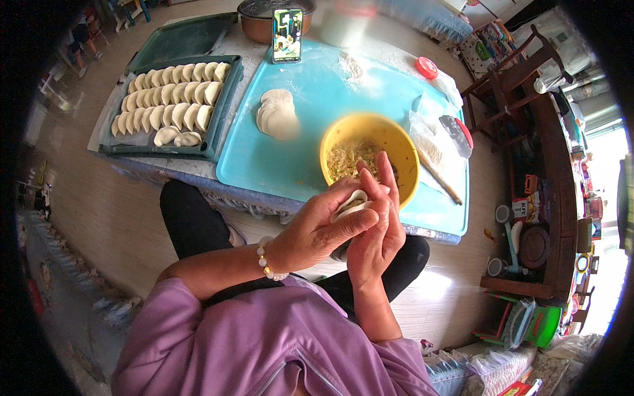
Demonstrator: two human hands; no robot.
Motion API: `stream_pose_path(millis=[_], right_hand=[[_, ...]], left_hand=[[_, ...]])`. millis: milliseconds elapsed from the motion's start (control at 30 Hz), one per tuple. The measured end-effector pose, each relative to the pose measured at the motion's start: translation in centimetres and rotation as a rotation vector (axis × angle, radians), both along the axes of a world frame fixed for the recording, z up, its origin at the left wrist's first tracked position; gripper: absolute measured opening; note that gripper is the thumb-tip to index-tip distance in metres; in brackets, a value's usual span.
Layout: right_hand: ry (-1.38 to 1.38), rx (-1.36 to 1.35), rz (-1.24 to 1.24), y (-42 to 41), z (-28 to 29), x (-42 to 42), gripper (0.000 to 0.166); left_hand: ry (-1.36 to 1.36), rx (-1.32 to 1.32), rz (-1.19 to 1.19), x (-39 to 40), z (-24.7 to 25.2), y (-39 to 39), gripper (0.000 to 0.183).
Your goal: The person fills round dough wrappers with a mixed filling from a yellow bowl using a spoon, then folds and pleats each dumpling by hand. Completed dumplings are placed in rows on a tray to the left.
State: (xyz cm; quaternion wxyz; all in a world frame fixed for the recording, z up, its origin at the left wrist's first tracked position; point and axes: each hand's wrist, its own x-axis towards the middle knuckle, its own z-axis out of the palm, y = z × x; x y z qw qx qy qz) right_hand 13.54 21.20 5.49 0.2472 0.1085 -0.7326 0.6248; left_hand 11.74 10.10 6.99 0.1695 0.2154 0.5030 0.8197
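A half-folded dumpling [352,204] with filling showing at its gap is held between my two hands. My left hand [324,222], with a beaded bracelet at the wrist, cups it with the thumb across its near side. Against its right side press the fingers of my right hand [379,222]. Just beyond them stands a yellow bowl [407,143] of chopped filling [346,156]. Round dough wrappers [277,116] lie in an overlapping stack on the blue mat [297,173]. Rows of folded dumplings [173,94] fill much of a dark green tray [225,114] at the left.
A phone [287,37] stands upright at the mat's far edge, before a brown pot [255,27]. Loose flour [351,67] lies on the mat. Right of the bowl are a rolling pin [441,180], a plastic bag [428,126] and a red-handled scraper [456,136].
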Motion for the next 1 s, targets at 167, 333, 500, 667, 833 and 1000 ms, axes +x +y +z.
stream_pose_path(millis=[167,333,500,667,833,1000], right_hand=[[0.06,0.063,-0.071,-0.8,-0.1,-0.1,0.033],[-0.014,0.198,-0.154,-1.3,-1.0,-0.7,0.026],[-0.107,0.219,-0.166,-0.8,-2.4,-3.9,0.026],[-0.315,-0.217,0.071,0.0,-0.7,-5.6,0.062],[-0.417,-0.393,0.245,1.2,-1.3,-3.7,0.055],[-0.423,-0.484,0.238,0.4,-3.7,-3.1,0.036]], left_hand=[[0.137,-0.305,0.076,-0.1,0.1,-0.6,0.029],[0.417,-0.41,0.5,-0.1,-1.6,0.8,0.024],[0.315,-0.358,0.578,-3.3,-4.4,2.1,0.03],[-0.013,0.024,0.321,-5.6,-4.5,1.8,0.036],[-0.019,-0.076,0.254,-6.0,-3.5,0.6,0.041],[0.061,-0.065,0.318,-5.6,-4.8,1.2,0.033]])
